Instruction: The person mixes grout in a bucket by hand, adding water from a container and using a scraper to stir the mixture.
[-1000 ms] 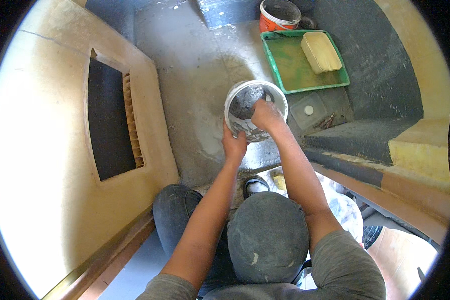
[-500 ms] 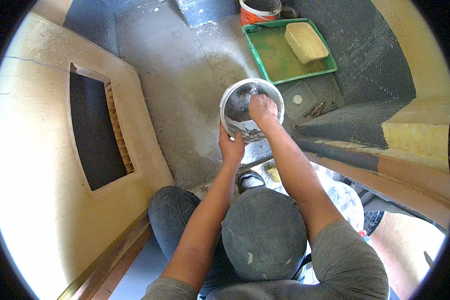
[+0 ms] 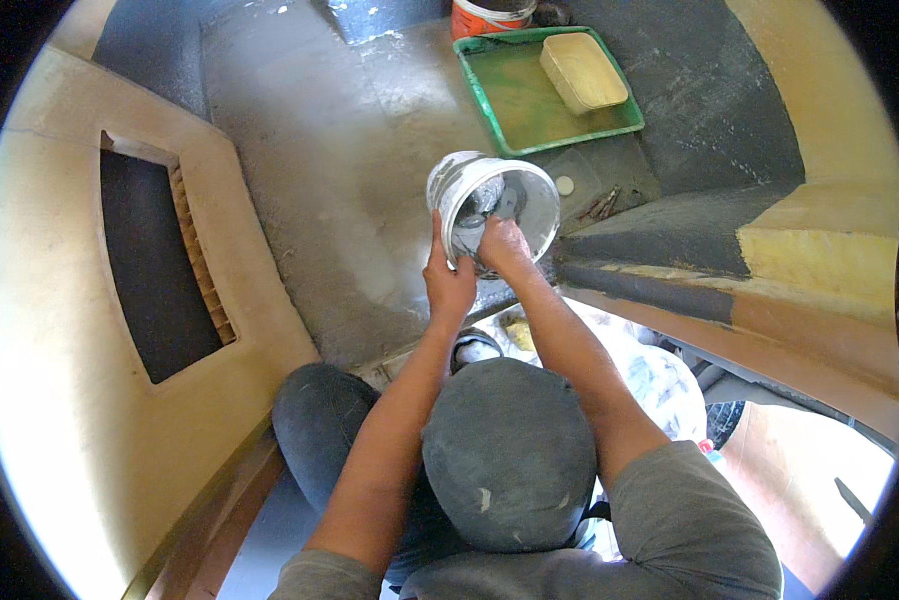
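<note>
A white bucket [image 3: 543, 190], smeared with grey on its inner wall, is tilted with its mouth toward me and to the right. My left hand [image 3: 451, 288] grips its near left rim, thumb at the edge and fingers along the outside. Inside the mouth, my right hand [image 3: 505, 245] is closed, its fingers curled and partly hidden. Just beyond those fingers lie wet grey material and a shiny patch. Whatever the right hand holds cannot be made out.
Beyond the bucket, a green tray [image 3: 638, 127] holds a cream rectangular tub [image 3: 590, 85]. An orange bucket [image 3: 467, 24] stands behind it. A pale wall with a dark opening [image 3: 160, 265] rises at left. A low dark ledge [image 3: 660, 235] runs along the right.
The bucket has tipped toward me, so its outer far side now shows. My right hand has moved lower inside it. The whole view has shifted slightly.
</note>
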`<state>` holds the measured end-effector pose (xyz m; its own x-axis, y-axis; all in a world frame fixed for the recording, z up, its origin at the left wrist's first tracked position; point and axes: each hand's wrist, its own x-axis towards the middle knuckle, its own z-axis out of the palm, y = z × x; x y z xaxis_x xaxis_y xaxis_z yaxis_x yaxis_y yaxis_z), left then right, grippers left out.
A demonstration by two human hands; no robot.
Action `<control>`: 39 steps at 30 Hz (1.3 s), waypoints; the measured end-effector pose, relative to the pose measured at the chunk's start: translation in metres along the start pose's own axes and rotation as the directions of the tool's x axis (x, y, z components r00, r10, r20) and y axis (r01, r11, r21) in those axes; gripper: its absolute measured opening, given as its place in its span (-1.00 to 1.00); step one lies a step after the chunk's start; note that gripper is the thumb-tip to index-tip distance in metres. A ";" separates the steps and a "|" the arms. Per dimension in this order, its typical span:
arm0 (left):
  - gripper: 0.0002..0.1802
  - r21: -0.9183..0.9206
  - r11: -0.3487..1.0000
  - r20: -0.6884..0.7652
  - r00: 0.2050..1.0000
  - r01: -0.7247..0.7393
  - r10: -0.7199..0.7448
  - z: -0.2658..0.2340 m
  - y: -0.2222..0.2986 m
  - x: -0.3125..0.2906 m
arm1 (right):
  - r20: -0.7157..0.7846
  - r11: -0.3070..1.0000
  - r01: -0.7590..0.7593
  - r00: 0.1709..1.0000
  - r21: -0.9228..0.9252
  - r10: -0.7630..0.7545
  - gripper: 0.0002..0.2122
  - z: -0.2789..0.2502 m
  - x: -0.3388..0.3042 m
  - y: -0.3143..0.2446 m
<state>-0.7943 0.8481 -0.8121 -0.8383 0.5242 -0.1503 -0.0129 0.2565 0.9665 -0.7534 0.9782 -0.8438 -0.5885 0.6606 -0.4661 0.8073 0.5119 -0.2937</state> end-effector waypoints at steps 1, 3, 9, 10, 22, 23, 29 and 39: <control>-0.06 0.076 0.994 0.018 0.997 -0.076 0.075 0.004 0.005 0.000 | -0.002 1.000 -0.005 1.000 0.024 0.006 -0.74 0.002 0.001 0.008; -0.05 0.064 0.998 0.099 0.995 -0.012 0.006 0.016 0.016 -0.007 | 0.016 0.999 0.037 0.999 0.032 -0.038 -0.69 0.004 0.002 0.028; -0.05 0.002 0.999 0.045 0.998 0.036 -0.037 0.016 0.010 -0.007 | 0.010 0.981 0.079 0.997 0.180 -0.082 -0.76 0.011 -0.003 0.018; -0.05 0.017 1.000 0.046 0.999 0.024 -0.025 0.015 0.006 -0.006 | -0.002 0.984 0.074 0.997 0.161 -0.075 -0.76 0.009 -0.001 0.017; -0.05 -0.127 0.975 0.135 0.977 0.184 -0.166 0.030 0.022 -0.004 | -0.184 0.991 -0.060 0.982 -0.119 0.038 -0.72 -0.038 0.037 0.048; -0.05 -0.103 0.988 0.093 0.990 0.115 -0.106 0.026 0.014 0.002 | -0.143 0.996 -0.044 0.989 -0.082 0.032 -0.69 -0.039 0.036 0.036; -0.05 -0.103 0.993 0.130 0.991 0.049 -0.035 0.018 0.008 0.011 | -0.074 0.995 -0.098 0.992 0.033 0.101 -0.64 -0.054 0.028 0.029; -0.02 -0.044 0.999 0.138 0.990 -0.009 0.015 0.025 0.012 0.004 | -0.007 0.996 -0.064 0.998 0.064 0.065 -0.75 -0.032 0.019 0.039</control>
<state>-0.7840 0.8739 -0.8063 -0.7553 0.6347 -0.1632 -0.0294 0.2160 0.9760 -0.7341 1.0284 -0.8372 -0.5351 0.6963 -0.4783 0.8446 0.4319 -0.3162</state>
